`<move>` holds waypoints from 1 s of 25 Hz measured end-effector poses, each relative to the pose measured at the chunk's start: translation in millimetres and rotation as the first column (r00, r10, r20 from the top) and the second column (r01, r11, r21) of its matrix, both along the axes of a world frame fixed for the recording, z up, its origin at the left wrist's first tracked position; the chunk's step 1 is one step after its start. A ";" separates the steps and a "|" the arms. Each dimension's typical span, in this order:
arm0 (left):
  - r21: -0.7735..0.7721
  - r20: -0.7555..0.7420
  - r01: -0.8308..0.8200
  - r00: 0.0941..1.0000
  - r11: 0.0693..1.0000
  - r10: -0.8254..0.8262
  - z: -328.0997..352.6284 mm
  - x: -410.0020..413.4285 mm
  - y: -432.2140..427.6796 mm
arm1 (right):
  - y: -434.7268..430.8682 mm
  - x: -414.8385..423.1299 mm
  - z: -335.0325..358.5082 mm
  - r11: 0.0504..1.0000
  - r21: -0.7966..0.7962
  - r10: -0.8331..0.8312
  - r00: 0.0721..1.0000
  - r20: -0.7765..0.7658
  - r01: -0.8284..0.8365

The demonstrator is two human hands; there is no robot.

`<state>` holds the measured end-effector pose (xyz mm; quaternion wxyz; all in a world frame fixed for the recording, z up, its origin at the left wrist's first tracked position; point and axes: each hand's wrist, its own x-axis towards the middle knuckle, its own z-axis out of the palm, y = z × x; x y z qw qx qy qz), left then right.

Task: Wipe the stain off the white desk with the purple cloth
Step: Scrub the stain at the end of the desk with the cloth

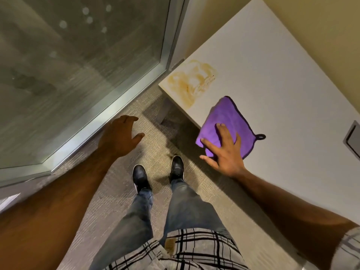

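The white desk (282, 78) runs along the right side of the head view. A brownish-yellow smeared stain (191, 79) covers its near left corner. The purple cloth (224, 117), square with a dark hem and a hanging loop, lies flat at the desk's front edge, a short way right of the stain. My right hand (224, 151) rests on the cloth's near part, palm down, fingers spread, thumb off the desk edge. My left hand (121, 135) hangs open in the air over the carpet, left of the desk, holding nothing.
A glass wall with a metal frame (109, 114) stands to the left. My two black shoes (157, 172) are on the beige carpet beside the desk. A grey flat object (353, 139) sits on the desk at the right edge. A beige wall (321, 26) backs the desk.
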<state>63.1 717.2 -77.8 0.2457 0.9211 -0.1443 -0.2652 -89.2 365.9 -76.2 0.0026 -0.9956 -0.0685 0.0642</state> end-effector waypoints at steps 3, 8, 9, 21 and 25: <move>0.026 0.002 -0.010 1.000 1.000 0.010 -3.9 -12.1 5.4 | 12.9 31.0 -1.3 1.000 -0.007 0.021 1.000 -0.013 -0.021; 0.034 -0.038 -0.001 0.999 0.999 0.003 -7.5 -17.4 7.4 | 42.7 75.1 -10.4 0.999 -0.048 -0.001 1.000 0.023 0.002; 0.040 -0.044 0.009 0.999 0.999 -0.007 -7.4 -18.7 6.5 | 43.8 75.9 -10.5 0.999 -0.047 0.003 1.000 0.025 -0.002; 0.058 0.123 0.060 0.990 0.997 -0.066 12.0 -11.4 10.6 | 32.3 38.4 1.2 0.997 -0.006 -0.077 0.994 -0.072 0.077; 0.124 0.226 0.086 0.968 0.989 -0.112 12.2 -9.3 19.8 | 63.0 92.5 -5.3 0.999 0.002 -0.041 0.999 -0.036 0.041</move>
